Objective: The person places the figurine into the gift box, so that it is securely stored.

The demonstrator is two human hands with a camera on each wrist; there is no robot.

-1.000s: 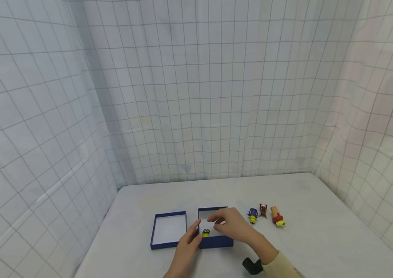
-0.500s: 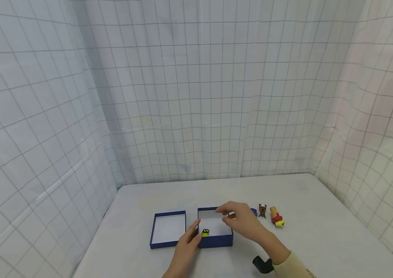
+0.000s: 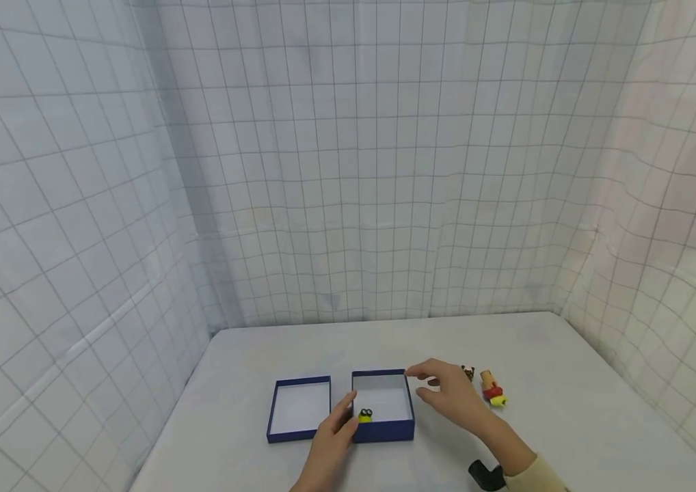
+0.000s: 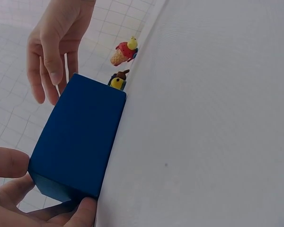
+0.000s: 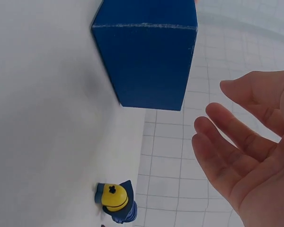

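Observation:
My left hand [image 3: 327, 437] grips the left front corner of an open blue box [image 3: 383, 430]; in the left wrist view, thumb and fingers sit at that end of the box [image 4: 83, 137]. Inside the box is a small yellow-green figure [image 3: 365, 415] with big round eyes. My right hand [image 3: 449, 396] hovers just right of the box, fingers loosely bent and apart, holding nothing. Below it in the right wrist view lies a yellow figure [image 5: 116, 201] with dark blue parts; the hand hides it in the head view.
A shallow blue-rimmed lid [image 3: 300, 408] lies left of the box. Right of my right hand are a partly hidden brown dog figure [image 3: 467, 372] and a tan, red and yellow figure [image 3: 492, 389]. A dark curved piece [image 3: 487, 476] shows by the right wrist.
My right hand has moved from over the box out to the right, past its right wall, and now covers the blue-and-yellow figure. The left hand stays on the box.

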